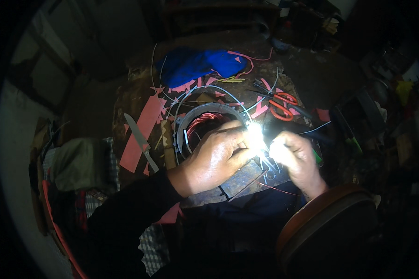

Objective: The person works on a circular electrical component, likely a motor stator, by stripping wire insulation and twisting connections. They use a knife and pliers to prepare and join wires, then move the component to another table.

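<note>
A bright glare washes out the spot where my hands meet. My left hand (216, 158) reaches over the near rim of a round grey metal housing (178, 128) with a coil of reddish copper wire (198, 122) inside. Its thumb and fingers are pinched together; what they hold is lost in the light. Just to the right, my right hand (295, 158) has its fingers curled closed, their contents also hidden. Pale thin loops (269, 174) hang between the hands. Below them lie a dark flat block (244, 180) and a thin copper strand (279, 189).
A knife (137, 132) lies across a pink sheet strip (146, 122) at left. Beyond the housing are a blue cloth (205, 63), pink scraps (260, 109) and loose grey wires (160, 69). Red-handled scissors (284, 106) rest at right. A brown rounded object (312, 216) fills the lower right.
</note>
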`<control>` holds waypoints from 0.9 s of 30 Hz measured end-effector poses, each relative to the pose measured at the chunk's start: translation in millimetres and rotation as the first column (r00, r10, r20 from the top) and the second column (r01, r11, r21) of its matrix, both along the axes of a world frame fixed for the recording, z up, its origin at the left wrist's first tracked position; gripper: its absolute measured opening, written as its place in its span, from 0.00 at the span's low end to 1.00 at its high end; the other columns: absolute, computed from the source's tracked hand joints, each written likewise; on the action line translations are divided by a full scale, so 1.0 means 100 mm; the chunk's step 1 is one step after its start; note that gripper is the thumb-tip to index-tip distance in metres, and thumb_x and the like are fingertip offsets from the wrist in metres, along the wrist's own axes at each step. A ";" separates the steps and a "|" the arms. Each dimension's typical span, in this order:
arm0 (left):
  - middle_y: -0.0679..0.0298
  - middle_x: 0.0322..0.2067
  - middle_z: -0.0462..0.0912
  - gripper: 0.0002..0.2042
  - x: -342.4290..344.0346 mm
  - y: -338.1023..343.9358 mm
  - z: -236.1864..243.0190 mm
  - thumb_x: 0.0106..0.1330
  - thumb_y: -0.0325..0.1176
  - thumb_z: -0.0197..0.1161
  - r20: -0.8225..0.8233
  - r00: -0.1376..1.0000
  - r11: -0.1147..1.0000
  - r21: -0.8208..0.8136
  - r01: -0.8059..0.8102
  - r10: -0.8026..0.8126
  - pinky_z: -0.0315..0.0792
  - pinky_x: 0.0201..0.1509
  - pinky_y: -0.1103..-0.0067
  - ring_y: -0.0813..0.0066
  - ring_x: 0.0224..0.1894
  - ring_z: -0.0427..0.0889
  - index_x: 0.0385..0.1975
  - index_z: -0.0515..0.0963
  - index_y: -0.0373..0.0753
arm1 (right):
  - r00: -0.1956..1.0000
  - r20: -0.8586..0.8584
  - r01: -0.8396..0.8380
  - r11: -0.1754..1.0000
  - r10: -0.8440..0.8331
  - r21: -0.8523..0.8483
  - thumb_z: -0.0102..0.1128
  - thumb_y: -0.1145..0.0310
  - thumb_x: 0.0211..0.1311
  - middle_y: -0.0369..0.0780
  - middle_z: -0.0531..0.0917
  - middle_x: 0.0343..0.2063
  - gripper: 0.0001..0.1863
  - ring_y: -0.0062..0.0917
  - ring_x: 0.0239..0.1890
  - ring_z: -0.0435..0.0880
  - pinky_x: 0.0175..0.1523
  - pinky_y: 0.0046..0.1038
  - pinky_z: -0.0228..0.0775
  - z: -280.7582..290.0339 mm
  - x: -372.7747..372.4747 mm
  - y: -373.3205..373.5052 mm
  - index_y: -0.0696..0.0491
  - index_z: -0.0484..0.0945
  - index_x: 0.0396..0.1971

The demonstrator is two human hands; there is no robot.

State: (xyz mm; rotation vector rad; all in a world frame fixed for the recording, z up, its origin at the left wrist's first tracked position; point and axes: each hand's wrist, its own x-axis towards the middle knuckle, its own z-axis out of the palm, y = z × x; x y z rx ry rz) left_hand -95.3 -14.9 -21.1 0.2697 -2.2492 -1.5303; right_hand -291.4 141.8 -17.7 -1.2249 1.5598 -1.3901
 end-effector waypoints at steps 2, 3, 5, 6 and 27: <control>0.65 0.45 0.78 0.04 0.01 -0.01 0.01 0.76 0.20 0.69 -0.013 1.000 1.000 -0.029 0.008 -0.008 0.79 0.49 0.78 0.80 0.43 0.82 0.45 0.85 0.33 | 0.936 -0.350 0.035 0.999 -0.041 -0.024 0.76 0.70 0.70 0.42 0.89 0.35 0.08 0.22 0.36 0.89 0.41 0.28 0.79 0.07 -0.06 0.01 0.57 0.88 0.42; 0.64 0.45 0.78 0.04 0.00 -0.01 0.01 0.76 0.20 0.70 0.007 1.000 1.000 -0.016 0.007 -0.007 0.79 0.49 0.78 0.80 0.43 0.82 0.45 0.85 0.33 | 0.894 -0.446 -0.049 0.998 0.029 -0.034 0.77 0.69 0.69 0.42 0.88 0.35 0.08 0.25 0.36 0.89 0.41 0.30 0.79 0.10 -0.08 0.02 0.56 0.88 0.42; 0.64 0.45 0.78 0.04 -0.03 0.00 -0.01 0.76 0.20 0.70 -0.028 1.000 1.000 0.020 0.005 -0.004 0.79 0.48 0.78 0.79 0.42 0.82 0.45 0.84 0.33 | 0.784 -0.611 -0.156 0.988 0.110 -0.022 0.78 0.66 0.67 0.42 0.87 0.35 0.10 0.32 0.35 0.89 0.40 0.34 0.80 0.11 -0.09 0.00 0.55 0.88 0.42; 0.61 0.44 0.80 0.04 -0.04 0.00 -0.01 0.75 0.21 0.71 -0.031 0.999 1.000 -0.014 0.005 -0.006 0.80 0.48 0.74 0.72 0.42 0.84 0.45 0.84 0.33 | 0.781 -0.617 -0.180 0.981 0.097 -0.073 0.79 0.65 0.65 0.41 0.84 0.33 0.11 0.37 0.33 0.87 0.40 0.38 0.80 0.09 -0.08 -0.05 0.54 0.89 0.41; 0.62 0.42 0.81 0.05 -0.02 -0.02 -0.04 0.73 0.22 0.72 -0.038 0.999 0.987 -0.160 0.006 -0.012 0.78 0.46 0.75 0.73 0.40 0.83 0.44 0.85 0.34 | 0.394 -0.918 -0.408 0.884 -0.054 -0.228 0.82 0.66 0.53 0.39 0.84 0.35 0.15 0.36 0.36 0.83 0.42 0.39 0.77 0.19 -0.28 -0.16 0.54 0.89 0.40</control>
